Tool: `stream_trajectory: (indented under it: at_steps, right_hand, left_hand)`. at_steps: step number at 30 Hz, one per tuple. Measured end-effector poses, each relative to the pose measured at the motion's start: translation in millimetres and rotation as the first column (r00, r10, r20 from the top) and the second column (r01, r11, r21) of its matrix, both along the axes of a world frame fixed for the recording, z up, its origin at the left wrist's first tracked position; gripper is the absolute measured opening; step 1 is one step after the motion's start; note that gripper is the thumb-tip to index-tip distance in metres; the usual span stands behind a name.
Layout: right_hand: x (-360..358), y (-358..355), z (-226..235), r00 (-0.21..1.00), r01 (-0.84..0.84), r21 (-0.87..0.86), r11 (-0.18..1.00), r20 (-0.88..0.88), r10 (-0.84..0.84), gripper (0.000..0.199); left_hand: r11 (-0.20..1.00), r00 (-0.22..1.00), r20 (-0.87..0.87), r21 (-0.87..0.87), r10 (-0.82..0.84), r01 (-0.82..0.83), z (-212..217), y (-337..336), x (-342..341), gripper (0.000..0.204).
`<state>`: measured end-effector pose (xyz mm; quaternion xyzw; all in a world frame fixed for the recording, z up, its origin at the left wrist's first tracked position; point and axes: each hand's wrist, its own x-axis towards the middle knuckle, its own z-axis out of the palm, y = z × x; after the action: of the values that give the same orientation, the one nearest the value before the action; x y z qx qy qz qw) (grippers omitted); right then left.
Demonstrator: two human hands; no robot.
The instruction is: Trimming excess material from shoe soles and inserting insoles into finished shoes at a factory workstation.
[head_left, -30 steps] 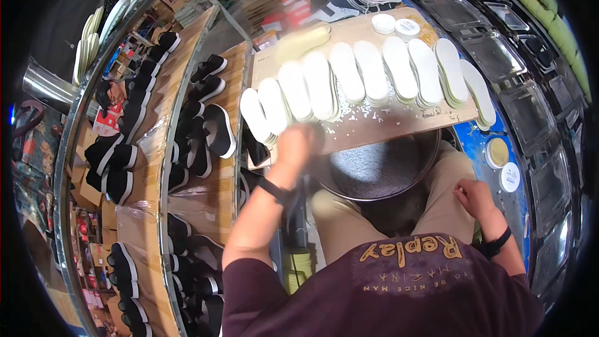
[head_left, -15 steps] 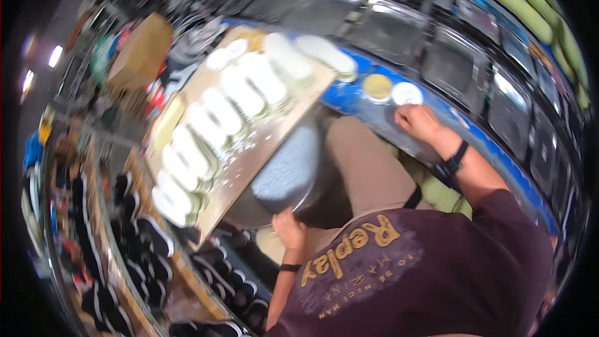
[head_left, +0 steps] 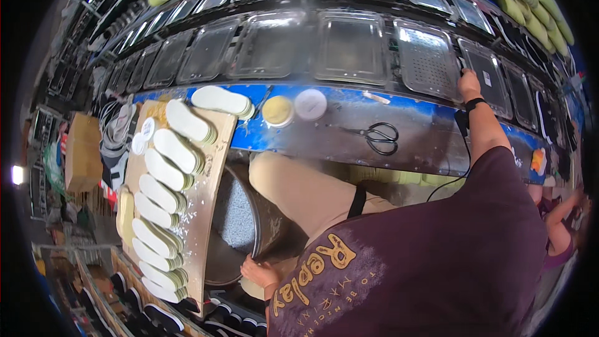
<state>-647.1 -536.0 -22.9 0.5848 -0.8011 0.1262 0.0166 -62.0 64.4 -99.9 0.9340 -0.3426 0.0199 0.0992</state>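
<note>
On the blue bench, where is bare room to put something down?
Free: the blue bench between the white lid and the scissors, and right of the scissors toward the right hand. Crowded: the board, covered with white soles.

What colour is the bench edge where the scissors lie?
Blue, worn dark in patches, under the scissors on the bench edge; head view.

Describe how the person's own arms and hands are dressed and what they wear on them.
Both hands are bare, without gloves. The right hand has a dark band around its wrist. The left hand shows no band here, as its wrist is mostly hidden. The arms are bare from the short sleeves of a dark maroon T-shirt with yellowish print.
</note>
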Motion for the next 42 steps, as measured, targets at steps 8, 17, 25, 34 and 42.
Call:
stream_trajectory:
  at_steps: [8, 17, 25, 34, 42]
  right_hand:
    - [11.2, 33.3, -79.5, 0.973, 0.161, 0.15, 0.976, 0.142, -0.182, 0.046]
    - [19.6, 0.3, -91.1, 0.942, 0.304, 0.247, 0.92, 0.067, -0.33, 0.05]
    - [56.3, -1.7, -88.6, 0.918, 0.291, 0.426, 0.857, -0.375, -0.125, 0.038]
    - [74.8, 2.6, -44.3, 0.954, 0.289, 0.652, 0.701, -0.255, -0.156, 0.055]
    - [89.2, 9.2, -34.1, 0.949, 0.283, 0.646, 0.709, -0.294, -0.112, 0.057]
  left_hand:
    - [1.0, 0.993, 0.12, -0.013, 0.02, -0.019, -20.0, 5.0, 10.8, 0.052]
    - [0.999, 0.994, 0.103, -0.025, 0.047, -0.045, -33.0, 7.6, 14.0, 0.054]
    - [0.998, 0.879, 0.474, 0.012, -0.054, 0.056, -67.3, 38.0, 47.1, 0.056]
    - [0.993, 0.873, 0.477, -0.012, -0.101, 0.121, -139.3, 106.7, 83.1, 0.052]
    - [0.99, 0.852, 0.512, -0.014, -0.112, 0.139, -147.7, 139.5, 100.2, 0.05]
